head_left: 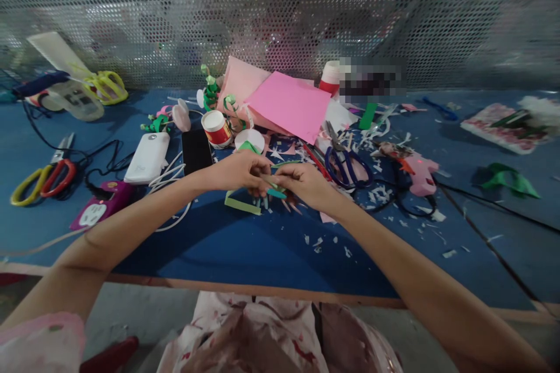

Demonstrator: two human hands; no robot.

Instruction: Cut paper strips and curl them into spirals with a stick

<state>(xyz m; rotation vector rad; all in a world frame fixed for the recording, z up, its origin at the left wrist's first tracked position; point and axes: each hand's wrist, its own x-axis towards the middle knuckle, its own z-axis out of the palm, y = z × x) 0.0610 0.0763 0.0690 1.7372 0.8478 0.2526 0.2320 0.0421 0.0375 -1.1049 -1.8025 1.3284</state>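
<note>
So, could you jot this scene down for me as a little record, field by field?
Surface: blue tabletop
Left hand: fingertips pinching a small green piece
Right hand: fingertips at the same piece
Below left hand: pale green strip
Beyond hands: bright pink sheet, white-lidded jar
Far left: red-and-yellow-handled scissors
Right: blue-handled scissors, then pink glue gun
Litter: white scraps
Unclear: the small piece's full shape, partly hidden by fingers

A small blue-green piece (276,193) is held slanting, partly covered.
</note>
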